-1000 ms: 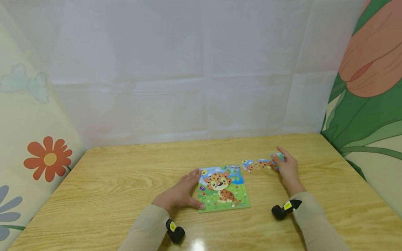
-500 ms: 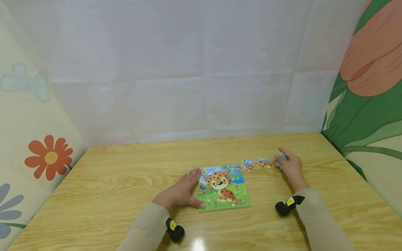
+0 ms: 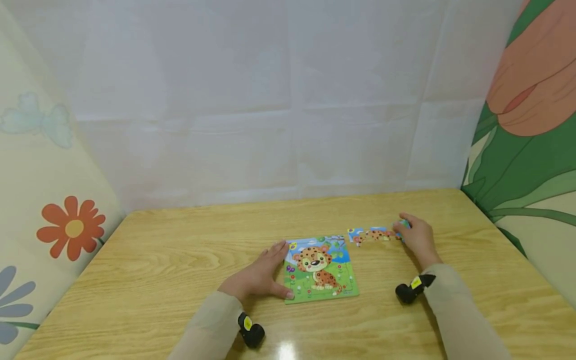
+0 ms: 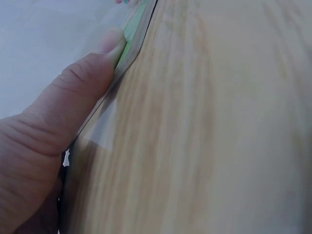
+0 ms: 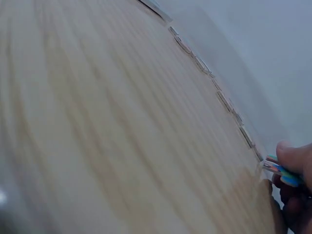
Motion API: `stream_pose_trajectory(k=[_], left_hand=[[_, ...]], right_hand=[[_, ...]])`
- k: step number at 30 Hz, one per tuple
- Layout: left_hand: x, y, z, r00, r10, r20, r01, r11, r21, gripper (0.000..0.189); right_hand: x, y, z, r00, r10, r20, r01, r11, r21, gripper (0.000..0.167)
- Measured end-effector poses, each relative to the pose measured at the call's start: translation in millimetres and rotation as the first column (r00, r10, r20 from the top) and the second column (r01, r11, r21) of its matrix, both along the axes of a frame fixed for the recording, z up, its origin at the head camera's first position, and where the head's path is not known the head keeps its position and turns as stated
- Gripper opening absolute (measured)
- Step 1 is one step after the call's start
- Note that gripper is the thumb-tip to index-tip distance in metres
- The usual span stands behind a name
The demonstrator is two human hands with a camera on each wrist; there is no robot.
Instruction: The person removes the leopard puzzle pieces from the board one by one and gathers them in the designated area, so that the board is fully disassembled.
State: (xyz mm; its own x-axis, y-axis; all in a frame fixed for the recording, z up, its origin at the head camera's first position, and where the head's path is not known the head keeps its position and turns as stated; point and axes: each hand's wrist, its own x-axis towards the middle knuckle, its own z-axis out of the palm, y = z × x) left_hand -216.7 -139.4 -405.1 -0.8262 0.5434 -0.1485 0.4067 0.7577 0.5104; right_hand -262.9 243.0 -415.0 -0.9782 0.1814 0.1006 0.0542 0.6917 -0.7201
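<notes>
A square leopard puzzle board [image 3: 321, 295] lies flat on the table in the head view. My left hand [image 3: 258, 275] rests along its left side, with the thumb on the near corner and the fingers at the far corner. The left wrist view shows that thumb [image 4: 73, 92] pressing the green rim. Right of the board, several puzzle pieces [image 3: 373, 235] with spots and blue sky lie in a row. At the row's right end my right hand [image 3: 420, 242] pinches a puzzle piece [image 5: 289, 180], tilted up between thumb and fingers. Most of its picture is hidden.
The wooden table [image 3: 180, 260] ends at a pale hanging cloth [image 3: 225, 125] behind. Flower-printed panels [image 3: 72, 227] stand on both sides. A small black camera [image 3: 252, 332] sits on each wrist.
My right hand has shifted slightly right, and the piece at the row's end has gone from lying nearly flat to tilted up in its grip. The left hand and the board stay put.
</notes>
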Motion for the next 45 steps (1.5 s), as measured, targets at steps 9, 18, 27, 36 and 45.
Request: stream_pose_trajectory(k=[9,18,27,36,45], left_hand=[[0.1,-0.6,-1.9,1.000,-0.016,0.001,0.016,1.000,0.010,0.115],[0.5,-1.0,-0.9,1.000,-0.011,-0.007,0.011,1.000,-0.001,0.115],[0.4,-0.9,-0.6,1.000,-0.014,-0.009,0.014,1.000,0.009,0.115],[2.4,-0.3,2.2,1.000,-0.007,0.006,0.007,1.000,0.018,0.115],[1.9,-0.1,0.5,1.000,0.000,0.009,-0.001,1.000,0.026,0.116]], right_hand=[[-5.0,4,-2.2,0.998,0.044,-0.038,-0.038,0.988,0.150,0.038],[-4.4,-2,0.4,0.998,0.032,-0.046,-0.022,0.976,0.218,0.030],[-1.8,-3,0.5,0.999,-0.001,-0.033,0.008,0.975,0.223,0.031],[-1.1,4,-5.3,0.991,-0.048,-0.123,0.058,0.995,0.080,0.040],[4.0,-9,9.2,0.990,-0.053,-0.132,0.044,0.997,-0.070,0.047]])
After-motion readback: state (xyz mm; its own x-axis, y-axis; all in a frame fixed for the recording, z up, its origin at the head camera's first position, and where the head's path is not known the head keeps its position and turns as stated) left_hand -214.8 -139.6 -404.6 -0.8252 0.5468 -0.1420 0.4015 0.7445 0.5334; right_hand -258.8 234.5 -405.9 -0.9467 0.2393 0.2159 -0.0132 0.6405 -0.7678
